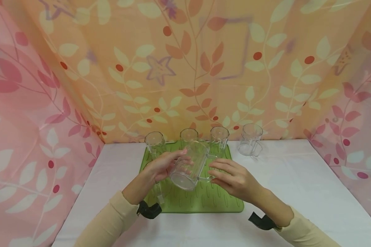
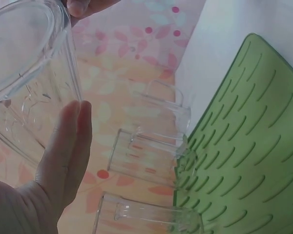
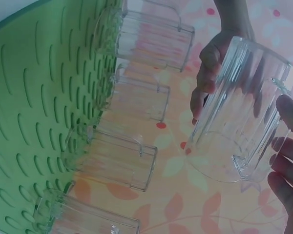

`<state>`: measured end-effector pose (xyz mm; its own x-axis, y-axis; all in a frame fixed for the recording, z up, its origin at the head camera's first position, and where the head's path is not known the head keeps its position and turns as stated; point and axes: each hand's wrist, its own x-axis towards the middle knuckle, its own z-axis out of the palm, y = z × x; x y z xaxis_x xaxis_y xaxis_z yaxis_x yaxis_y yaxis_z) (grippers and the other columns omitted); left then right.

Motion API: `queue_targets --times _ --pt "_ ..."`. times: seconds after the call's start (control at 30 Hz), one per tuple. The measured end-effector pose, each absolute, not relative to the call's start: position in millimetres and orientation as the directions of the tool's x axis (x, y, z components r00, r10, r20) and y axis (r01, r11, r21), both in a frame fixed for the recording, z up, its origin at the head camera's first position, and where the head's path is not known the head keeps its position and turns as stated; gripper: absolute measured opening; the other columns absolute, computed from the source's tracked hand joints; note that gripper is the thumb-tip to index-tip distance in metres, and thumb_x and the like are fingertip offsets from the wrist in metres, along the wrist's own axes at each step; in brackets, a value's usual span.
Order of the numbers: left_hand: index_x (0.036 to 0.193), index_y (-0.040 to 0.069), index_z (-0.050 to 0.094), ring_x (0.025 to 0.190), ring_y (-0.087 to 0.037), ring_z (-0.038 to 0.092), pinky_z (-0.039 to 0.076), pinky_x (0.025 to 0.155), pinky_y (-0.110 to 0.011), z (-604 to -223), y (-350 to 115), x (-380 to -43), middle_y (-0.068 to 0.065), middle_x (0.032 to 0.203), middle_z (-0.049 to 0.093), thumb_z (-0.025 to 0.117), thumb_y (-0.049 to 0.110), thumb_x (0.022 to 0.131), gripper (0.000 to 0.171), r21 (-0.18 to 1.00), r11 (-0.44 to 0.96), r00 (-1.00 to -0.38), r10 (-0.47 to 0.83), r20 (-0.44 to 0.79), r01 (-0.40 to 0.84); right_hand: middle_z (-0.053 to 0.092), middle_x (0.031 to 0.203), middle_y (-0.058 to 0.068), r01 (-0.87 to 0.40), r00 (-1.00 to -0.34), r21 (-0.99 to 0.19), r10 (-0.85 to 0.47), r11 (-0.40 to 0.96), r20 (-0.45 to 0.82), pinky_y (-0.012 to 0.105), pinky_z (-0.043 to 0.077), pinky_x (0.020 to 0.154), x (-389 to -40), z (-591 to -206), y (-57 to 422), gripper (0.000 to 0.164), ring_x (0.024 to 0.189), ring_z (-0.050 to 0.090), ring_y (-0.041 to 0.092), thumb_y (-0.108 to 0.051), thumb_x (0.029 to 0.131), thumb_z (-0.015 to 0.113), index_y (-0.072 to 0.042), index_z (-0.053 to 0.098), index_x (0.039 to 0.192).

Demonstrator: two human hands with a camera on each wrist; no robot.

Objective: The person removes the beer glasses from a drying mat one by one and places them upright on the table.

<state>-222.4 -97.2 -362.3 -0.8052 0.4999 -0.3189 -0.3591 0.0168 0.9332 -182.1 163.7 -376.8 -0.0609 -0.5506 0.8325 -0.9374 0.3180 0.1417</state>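
Note:
A clear glass mug (image 1: 190, 168) is held up tilted above a green ridged mat (image 1: 204, 202), its base toward me. My left hand (image 1: 167, 166) grips its body, thumb on one side and fingers behind the glass. At the handle, my right hand (image 1: 235, 178) pinches with thumb and fingers, seen also in the right wrist view as fingertips (image 3: 283, 165) by the handle. Along the mat's back edge stand three similar mugs, the left mug (image 1: 154, 139), middle mug (image 1: 188, 134) and right mug (image 1: 219, 135). Another mug (image 1: 159, 195) is mostly hidden under my left forearm.
One more clear mug (image 1: 250, 139) stands off the mat on the white tablecloth (image 1: 281, 171), at the back right. A patterned orange cloth (image 1: 185, 85) rises behind the table. Pink cloth walls (image 1: 24, 137) flank both sides.

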Motion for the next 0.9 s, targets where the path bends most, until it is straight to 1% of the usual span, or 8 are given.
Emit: queue_targets --times 0.17,0.27,0.43,0.53,0.63,0.73,0.83,0.9 --pt "0.137 -0.008 0.046 0.091 -0.023 0.074 0.06 0.084 -0.032 -363.8 -96.6 -218.8 -0.003 0.108 0.068 0.052 0.032 0.099 0.055 0.943 -0.013 -0.824 0.49 -0.285 -0.334 0.071 0.101 0.015 -0.96 -0.099 0.051 -0.503 0.276 0.859 0.027 0.054 0.095 -183.8 -378.2 165.6 0.025 0.094 0.068 0.029 -0.025 0.095 0.064 -0.003 0.073 0.1" --pt "0.135 -0.007 0.049 0.088 -0.02 0.074 0.061 0.08 -0.033 -364.5 -95.8 -216.0 -0.002 0.108 0.069 0.054 0.03 0.098 0.052 0.952 -0.019 -0.841 0.475 -0.261 -0.306 0.071 0.102 0.015 -0.966 -0.129 -0.003 -0.468 0.26 0.874 0.024 0.053 0.097 -184.3 -379.0 166.6 0.026 0.094 0.067 0.028 -0.024 0.094 0.065 -0.001 0.073 0.101" --pt "0.133 -0.007 0.051 0.089 -0.018 0.069 0.059 0.083 -0.035 -366.1 -95.8 -211.9 -0.015 0.125 0.061 0.056 0.031 0.096 0.054 0.968 0.022 -0.872 0.43 -0.236 -0.251 0.07 0.1 0.016 -0.961 -0.182 -0.073 -0.407 0.268 0.895 0.018 0.051 0.097 -185.9 -381.6 167.4 0.027 0.093 0.066 0.027 -0.025 0.093 0.066 0.0 0.073 0.1" --pt "0.135 -0.006 0.051 0.091 -0.017 0.067 0.058 0.083 -0.034 -367.8 -95.8 -208.2 -0.019 0.128 0.059 0.058 0.031 0.095 0.054 0.974 0.036 -0.89 0.401 -0.219 -0.223 0.071 0.098 0.016 -0.954 -0.221 -0.121 -0.369 0.275 0.903 0.016 0.051 0.096 -186.7 -383.1 168.5 0.028 0.092 0.067 0.026 -0.026 0.093 0.067 0.001 0.073 0.101" --pt "0.135 -0.004 0.051 0.095 -0.017 0.068 0.059 0.084 -0.033 -368.9 -95.2 -203.2 -0.019 0.131 0.058 0.06 0.029 0.095 0.053 0.98 0.033 -0.91 0.366 -0.194 -0.196 0.072 0.099 0.015 -0.94 -0.284 -0.191 -0.34 0.283 0.897 0.015 0.05 0.096 -186.5 -384.8 171.0 0.03 0.094 0.068 0.023 -0.028 0.092 0.067 0.0 0.074 0.102" --pt "0.136 -0.002 0.051 0.1 -0.022 0.069 0.059 0.085 -0.033 -369.4 -93.9 -197.4 -0.02 0.133 0.058 0.064 0.026 0.094 0.053 0.987 0.021 -0.928 0.339 -0.157 -0.159 0.072 0.101 0.015 -0.916 -0.361 -0.266 -0.324 0.301 0.874 0.012 0.049 0.096 -185.9 -386.6 174.6 0.031 0.098 0.068 0.017 -0.028 0.092 0.068 0.0 0.074 0.102" --pt "0.136 0.0 0.05 0.103 -0.026 0.069 0.06 0.085 -0.033 -369.3 -92.1 -191.8 -0.02 0.133 0.058 0.068 0.023 0.091 0.054 0.993 0.009 -0.943 0.312 -0.114 -0.117 0.072 0.102 0.016 -0.882 -0.444 -0.346 -0.315 0.32 0.839 0.01 0.048 0.096 -185.4 -388.0 178.2 0.026 0.104 0.067 0.01 -0.015 0.083 0.077 0.0 0.073 0.105" --pt "0.136 0.0 0.05 0.103 -0.026 0.069 0.06 0.085 -0.033 -369.5 -91.1 -188.4 -0.02 0.133 0.057 0.069 0.021 0.09 0.054 0.996 0.01 -0.952 0.296 -0.082 -0.083 0.072 0.104 0.016 -0.856 -0.497 -0.4 -0.308 0.327 0.811 0.01 0.048 0.096 -184.9 -388.7 180.0 0.033 0.106 0.066 0.006 -0.003 0.075 0.08 -0.001 0.073 0.107"
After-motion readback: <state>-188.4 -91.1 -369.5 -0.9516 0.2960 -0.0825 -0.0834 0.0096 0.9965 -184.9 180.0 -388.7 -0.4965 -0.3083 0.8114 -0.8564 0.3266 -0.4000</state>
